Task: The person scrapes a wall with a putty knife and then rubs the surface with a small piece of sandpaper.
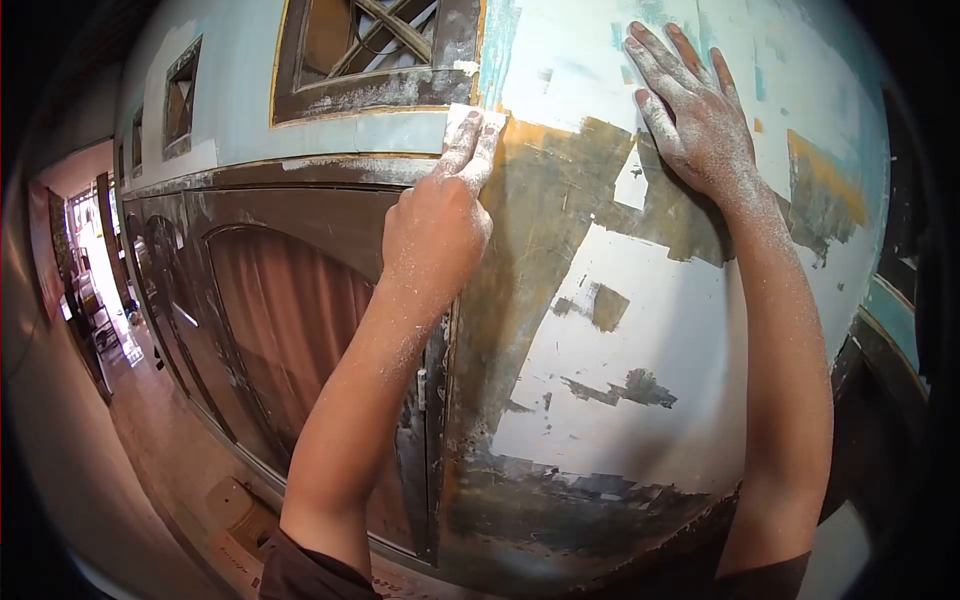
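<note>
My left hand (440, 225) presses a small white sheet, which looks like folded sandpaper (459, 114), against the wall's corner with its first fingers extended over it. That spot lies just below the dark window frame (375, 96). Much of the sheet hides under the fingers. Higher on the right, my right hand (695, 125) lies flat on the wall (560, 80), fingers spread, holding nothing. White dust coats both hands and wrists. The wall carries patches of white filler (620, 350), pale blue paint and worn brown-green surface.
Below the window is a dark wooden door panel (310, 210) with a pinkish-brown curtain (290, 300) behind its arched opening. A passage with a tiled floor (165, 410) runs back at the left. A brown box-like object (240, 510) rests on the floor near the wall.
</note>
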`<state>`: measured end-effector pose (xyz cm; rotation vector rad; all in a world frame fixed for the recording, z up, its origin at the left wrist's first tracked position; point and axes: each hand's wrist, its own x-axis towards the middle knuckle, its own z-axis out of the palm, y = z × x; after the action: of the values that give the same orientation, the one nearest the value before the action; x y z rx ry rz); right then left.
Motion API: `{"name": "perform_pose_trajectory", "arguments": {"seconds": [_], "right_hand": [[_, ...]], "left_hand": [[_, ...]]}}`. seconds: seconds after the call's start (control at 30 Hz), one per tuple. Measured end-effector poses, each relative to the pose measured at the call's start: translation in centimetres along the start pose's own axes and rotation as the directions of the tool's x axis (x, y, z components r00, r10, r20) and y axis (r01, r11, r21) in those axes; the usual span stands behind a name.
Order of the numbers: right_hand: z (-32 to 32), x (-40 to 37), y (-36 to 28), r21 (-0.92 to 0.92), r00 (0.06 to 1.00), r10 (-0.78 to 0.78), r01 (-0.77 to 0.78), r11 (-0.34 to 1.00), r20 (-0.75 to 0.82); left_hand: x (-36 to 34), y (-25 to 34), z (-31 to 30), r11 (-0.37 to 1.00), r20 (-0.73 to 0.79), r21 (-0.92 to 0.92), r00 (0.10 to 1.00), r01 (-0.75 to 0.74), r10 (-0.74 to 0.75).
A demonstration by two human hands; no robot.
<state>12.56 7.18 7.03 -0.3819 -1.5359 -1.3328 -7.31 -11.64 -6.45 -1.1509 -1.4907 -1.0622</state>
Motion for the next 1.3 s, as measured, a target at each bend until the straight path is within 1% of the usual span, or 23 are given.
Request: {"name": "perform_pose_trajectory", "arguments": {"seconds": [0.07, 0.1, 0.2, 0.27, 0.33, 0.4, 0.43, 0.47, 0.5, 0.6, 0.63, 0.67, 0.73, 0.87, 0.93, 0.97, 1.0, 1.07, 1.13, 1.2, 1.3], "right_hand": [[0.0, 0.0, 0.0, -0.006, 1.0, -0.001, 0.001, 1.0, 0.001], [0.0, -0.1, 0.0, -0.009, 1.0, 0.003, -0.003, 1.0, 0.003], [-0.3, -0.1, -0.1, 0.004, 1.0, 0.018, -0.018, 1.0, -0.007], [-0.2, -0.1, -0.1, 0.028, 0.999, 0.024, -0.023, 0.999, -0.022], [-0.2, -0.1, -0.3, 0.008, 0.999, 0.04, -0.04, 0.999, -0.004], [0.2, -0.3, -0.1, -0.004, 0.999, 0.036, -0.037, 0.999, -0.021], [0.2, -0.3, 0.0, -0.003, 0.999, 0.037, -0.037, 0.999, -0.028], [0.3, -0.3, -0.1, 0.001, 0.999, 0.036, -0.036, 0.999, -0.035], [0.3, -0.2, -0.1, 0.004, 0.999, 0.038, -0.038, 0.999, -0.034], [0.3, -0.3, -0.1, -0.011, 0.999, 0.038, -0.039, 0.999, -0.03], [0.4, -0.3, -0.1, -0.007, 0.998, 0.05, -0.05, 0.999, -0.032], [0.4, -0.3, -0.2, -0.002, 0.998, 0.059, -0.059, 0.998, -0.034], [0.4, -0.2, -0.1, -0.004, 0.998, 0.049, -0.05, 0.999, -0.038], [0.6, -0.4, 0.0, 0.0, 0.998, 0.05, -0.05, 0.999, -0.043], [0.5, -0.3, 0.0, 0.005, 0.998, 0.048, -0.048, 0.999, -0.047], [0.5, -0.4, -0.1, 0.01, 0.997, 0.056, -0.055, 0.998, -0.049], [0.5, -0.4, -0.1, 0.017, 0.997, 0.063, -0.062, 0.998, -0.051], [0.2, -0.3, -0.1, 0.021, 0.997, 0.056, -0.055, 0.998, -0.046], [0.1, -0.6, -0.2, 0.027, 0.998, 0.051, -0.05, 0.998, -0.034], [-0.1, -0.5, -0.1, 0.042, 0.998, 0.047, -0.045, 0.998, -0.044], [-0.2, -0.3, -0.2, 0.046, 0.997, 0.068, -0.066, 0.997, -0.041]], "left_hand": [[0.0, 0.1, -0.3, 0.995, 0.153, 0.057, 0.984, 0.084, -0.091], [0.4, -0.5, 0.5, 0.988, 0.182, 0.085, 0.973, 0.125, -0.139], [0.6, -0.6, 0.5, 0.988, 0.168, 0.094, 0.976, 0.125, -0.139], [-0.3, -0.3, 0.2, 0.999, 0.084, 0.016, 0.995, 0.048, -0.049], [-0.1, -0.5, 0.3, 0.998, 0.095, 0.053, 0.994, 0.045, -0.05], [1.1, 0.5, -0.5, 0.98, 0.227, 0.126, 0.957, 0.153, -0.178], [1.0, 0.2, -0.1, 0.981, 0.229, 0.124, 0.957, 0.153, -0.178], [0.8, -0.1, 0.2, 0.995, 0.131, 0.072, 0.988, 0.07, -0.079], [0.6, -0.4, 0.4, 0.999, 0.028, 0.031, 0.999, -0.021, 0.02], [0.4, -0.4, 0.1, 0.998, 0.078, 0.065, 0.997, -0.002, -0.003], [0.8, -0.3, 0.1, 0.999, 0.039, 0.046, 0.999, -0.026, 0.024], [1.1, -0.3, -0.1, 0.999, 0.037, 0.045, 0.999, -0.026, 0.024], [1.5, -0.2, -0.6, 0.994, 0.156, 0.093, 0.986, 0.051, -0.066], [1.1, 0.2, -0.6, 0.991, 0.15, 0.115, 0.985, 0.072, -0.089], [1.8, 0.2, -0.9, 0.987, 0.186, 0.137, 0.977, 0.081, -0.106], [2.3, 0.4, -1.1, 0.979, 0.236, 0.164, 0.959, 0.121, -0.158], [2.1, 0.2, -0.9, 0.979, 0.234, 0.165, 0.959, 0.121, -0.158], [1.4, -0.1, -0.4, 0.996, 0.063, 0.088, 0.998, -0.001, -0.005], [1.4, -0.1, -0.5, 0.997, 0.078, 0.076, 0.997, 0.016, -0.022], [2.6, -0.4, -0.7, 0.994, 0.152, 0.104, 0.987, 0.036, -0.052], [2.5, -0.7, -0.7, 0.996, 0.133, 0.089, 0.99, 0.031, -0.043]]}}
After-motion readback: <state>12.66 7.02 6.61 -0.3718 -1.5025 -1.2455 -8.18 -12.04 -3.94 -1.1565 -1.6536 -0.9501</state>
